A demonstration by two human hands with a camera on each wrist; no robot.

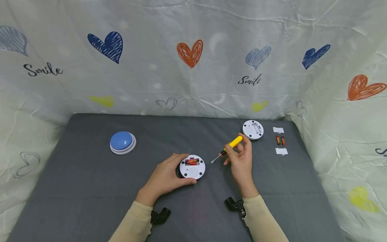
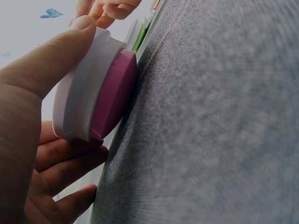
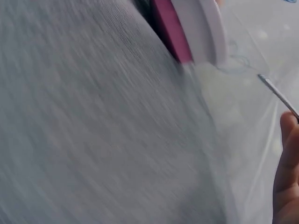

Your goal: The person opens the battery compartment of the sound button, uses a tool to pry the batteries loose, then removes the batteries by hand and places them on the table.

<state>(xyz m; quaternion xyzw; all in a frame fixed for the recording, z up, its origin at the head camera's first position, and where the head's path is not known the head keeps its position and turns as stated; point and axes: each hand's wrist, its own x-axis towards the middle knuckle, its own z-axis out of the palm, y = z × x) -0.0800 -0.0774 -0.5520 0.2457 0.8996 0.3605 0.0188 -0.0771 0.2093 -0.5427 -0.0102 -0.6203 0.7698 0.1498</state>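
My left hand [image 1: 164, 176] holds a round push button [image 1: 193, 172] by its rim, thumb on the near side and fingers on the far side. It lies upside down: the white base faces up and the pink dome [image 2: 117, 95] is against the grey cloth. Red-and-black batteries [image 1: 192, 162] fill its uncovered compartment. To the right, my right hand [image 1: 241, 164] grips a screwdriver [image 1: 235, 142] by its yellow handle. The bare metal tip [image 3: 262, 77] points down-left towards the button, a short gap away from its rim.
A second upturned button [image 1: 253, 129] with an uncovered compartment stands beyond my right hand. Right of it lie two loose batteries [image 1: 280, 140] between a far white cover [image 1: 278, 130] and a near white cover [image 1: 282, 151]. A blue-domed button [image 1: 122, 141] stands at left. Printed cloth hangs behind.
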